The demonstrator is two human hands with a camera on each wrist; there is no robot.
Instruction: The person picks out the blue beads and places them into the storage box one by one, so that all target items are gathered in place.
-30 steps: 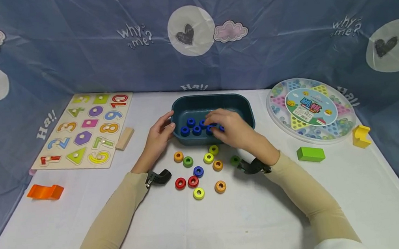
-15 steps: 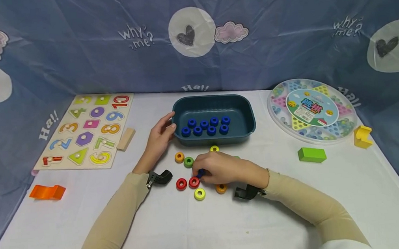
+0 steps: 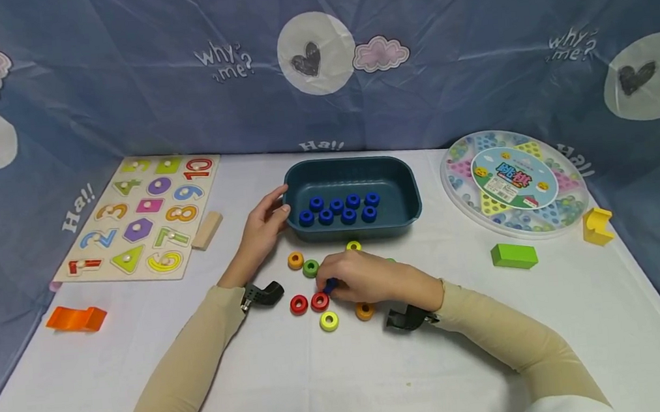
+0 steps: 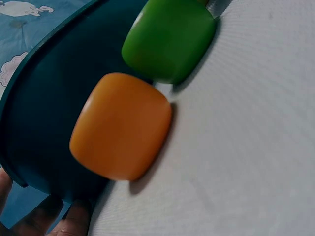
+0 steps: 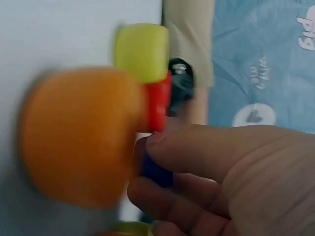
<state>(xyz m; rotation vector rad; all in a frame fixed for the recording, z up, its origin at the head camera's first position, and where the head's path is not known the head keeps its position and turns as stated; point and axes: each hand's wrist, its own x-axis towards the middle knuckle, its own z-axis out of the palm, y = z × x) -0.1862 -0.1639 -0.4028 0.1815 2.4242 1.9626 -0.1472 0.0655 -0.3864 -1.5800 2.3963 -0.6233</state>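
My right hand [image 3: 366,278] pinches a blue ring bead [image 5: 156,169] between thumb and fingers, low over the loose beads; in the head view the hand covers most of it. My left hand [image 3: 261,231] touches the left end of a dark teal bin [image 3: 356,231], fingers at its rim. Several blue beads [image 3: 348,216] sit inside the bin in two rows. Close to my right hand lie two red beads [image 3: 319,301], a yellow bead [image 3: 329,321] and an orange bead [image 3: 365,311]. A green bead [image 4: 170,42] and another orange bead [image 4: 120,128] lie in front of the bin.
A wooden number puzzle board [image 3: 142,216] lies at the left, with a wooden block [image 3: 207,230] beside it and an orange curved piece [image 3: 77,318] nearer. On the right are a round board game [image 3: 516,183], a green block [image 3: 514,255] and a yellow piece [image 3: 598,226].
My right hand has left the bin and come down to the loose beads, where it now pinches the blue one. My left hand has stayed at the bin.
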